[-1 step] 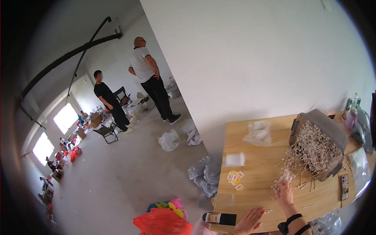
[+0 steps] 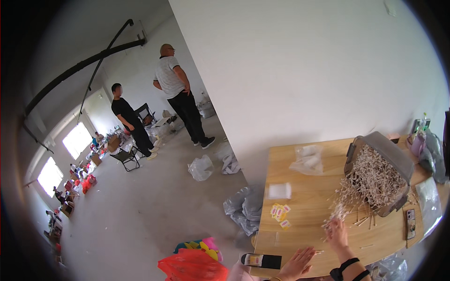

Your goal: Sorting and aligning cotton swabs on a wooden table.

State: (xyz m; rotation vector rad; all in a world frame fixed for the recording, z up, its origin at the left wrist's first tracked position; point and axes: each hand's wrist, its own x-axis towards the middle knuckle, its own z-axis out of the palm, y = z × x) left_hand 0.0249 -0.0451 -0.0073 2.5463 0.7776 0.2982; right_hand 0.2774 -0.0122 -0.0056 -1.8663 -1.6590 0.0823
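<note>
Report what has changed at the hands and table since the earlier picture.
Nothing is clearly taken hold of or let go. The whole scene sits slightly further left in view; neither hand shows a certain move of its own. The right hand stays at the loose swabs, the left hand at the table's near edge; the grey bin is unchanged.

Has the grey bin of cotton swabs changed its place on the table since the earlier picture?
No: measured against the wooden table, the grey bin stays put; only the whole view shifts slightly.
</note>
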